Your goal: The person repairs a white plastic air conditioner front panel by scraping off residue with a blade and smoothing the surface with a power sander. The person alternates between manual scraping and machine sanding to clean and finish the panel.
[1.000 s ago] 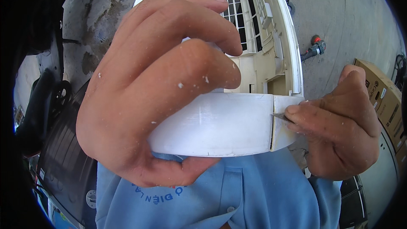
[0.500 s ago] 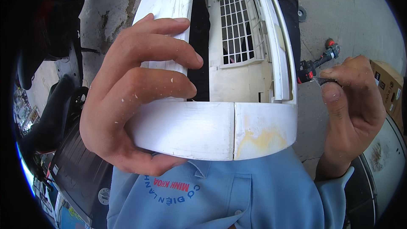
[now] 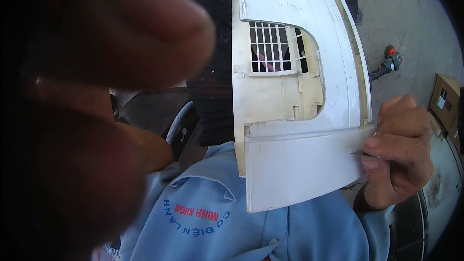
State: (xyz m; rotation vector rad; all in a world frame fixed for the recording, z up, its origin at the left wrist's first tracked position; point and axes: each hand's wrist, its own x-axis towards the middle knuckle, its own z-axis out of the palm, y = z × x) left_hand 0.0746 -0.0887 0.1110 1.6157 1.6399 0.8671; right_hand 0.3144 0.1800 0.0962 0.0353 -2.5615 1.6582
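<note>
A white curved plastic cover (image 3: 304, 164) rests across my lap, its near end against my blue shirt. A rounded cutout in it exposes a cream inner panel with a grid grille (image 3: 270, 43). My right hand (image 3: 403, 147) is at the cover's near right corner. Its thumb and fingers are pinched on a small dark thin piece (image 3: 356, 153), whose tip shows against the white surface; I cannot make out its kind. My left hand (image 3: 125, 43) looms large and blurred at the left, raised off the cover, thumb and fingers apart, nothing seen between them.
On the concrete floor (image 3: 386, 19) at the right lies a handheld power tool (image 3: 394, 61) with a red end. Beyond my right hand stands a cardboard box (image 3: 443, 101). A dark panel and a pale hose (image 3: 178, 120) show to the left of my lap.
My left hand has let go of the cover and risen toward the left. The cover has shifted and turned, showing its cutout face. My right hand has come down to its edge.
</note>
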